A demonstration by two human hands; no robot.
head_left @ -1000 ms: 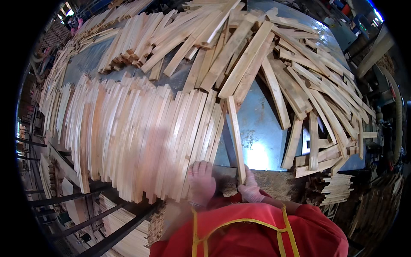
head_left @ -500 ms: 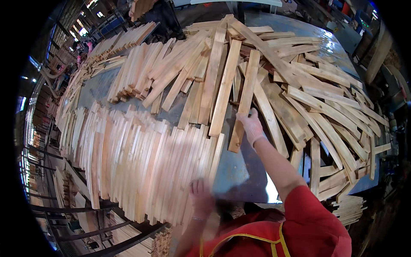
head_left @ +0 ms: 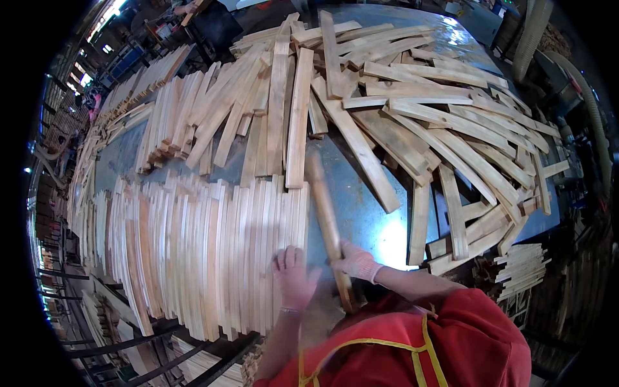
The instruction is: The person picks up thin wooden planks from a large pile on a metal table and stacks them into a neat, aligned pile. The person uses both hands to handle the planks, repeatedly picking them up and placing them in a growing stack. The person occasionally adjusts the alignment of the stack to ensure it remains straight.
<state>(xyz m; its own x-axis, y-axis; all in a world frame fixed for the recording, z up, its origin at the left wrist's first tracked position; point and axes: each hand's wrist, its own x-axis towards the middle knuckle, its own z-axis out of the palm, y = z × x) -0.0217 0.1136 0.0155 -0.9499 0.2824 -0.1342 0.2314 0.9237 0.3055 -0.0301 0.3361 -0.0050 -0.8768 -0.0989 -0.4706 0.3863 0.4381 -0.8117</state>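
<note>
My right hand (head_left: 356, 260), in a pale knit glove, grips a wooden slat (head_left: 325, 216) near its lower end. The slat is a little blurred and stands apart from the row, over the metal tabletop. To the left, a long row of slats (head_left: 222, 258) is set on edge, side by side. My left hand (head_left: 295, 277), also gloved, lies at the right end of this row. Its fingers are stretched out, the thumb apart, touching the last slats. Right of both hands spreads a loose heap of slats (head_left: 445, 119), lying criss-cross.
The blue-grey metal table (head_left: 379, 227) shows between row and heap. Leaning slats (head_left: 174, 119) lie behind the row. A smaller slat stack (head_left: 523, 271) stands below the table's right edge. Dark metal bars (head_left: 122, 351) run at the lower left. A hose (head_left: 532, 42) hangs at the far right.
My right hand has drawn a slat out of the heap, toward my body and left, near the row. My left hand has moved up slightly at the row's end. The view has shifted.
</note>
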